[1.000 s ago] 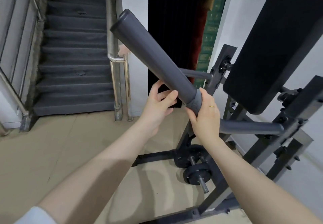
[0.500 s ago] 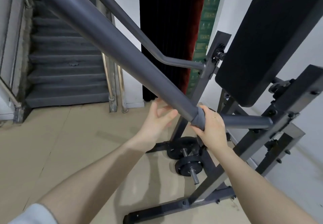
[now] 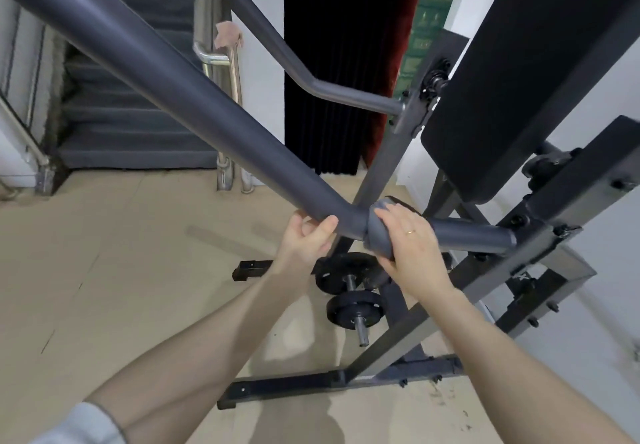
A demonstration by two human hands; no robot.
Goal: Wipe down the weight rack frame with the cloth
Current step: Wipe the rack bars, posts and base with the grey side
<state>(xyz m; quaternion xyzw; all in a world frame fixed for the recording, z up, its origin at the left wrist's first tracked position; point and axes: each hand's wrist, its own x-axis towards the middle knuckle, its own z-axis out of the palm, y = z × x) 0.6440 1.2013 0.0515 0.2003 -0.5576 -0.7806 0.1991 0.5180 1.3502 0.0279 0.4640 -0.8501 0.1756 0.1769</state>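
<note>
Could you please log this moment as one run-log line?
right hand: wraps grey cloth around handle bar bend | left hand: grips bar beside it | stage: wiping frame handle | floor: dumbbell

Stairwell corner with beige floor (image 3: 104, 270)

Grey stairs (image 3: 138, 125) are rising left of a dark curtain (image 3: 332, 62); a steel handrail (image 3: 214, 55) is standing between them against white wall (image 3: 256, 0).

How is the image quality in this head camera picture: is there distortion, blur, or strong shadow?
Head view: wide-angle distortion stretches the near padded bar at the top left; the hands are fairly sharp, the left hand under the bar, the right hand on the grey cloth; soft, even light throws only faint shadows on the floor; no strong glare.
</note>
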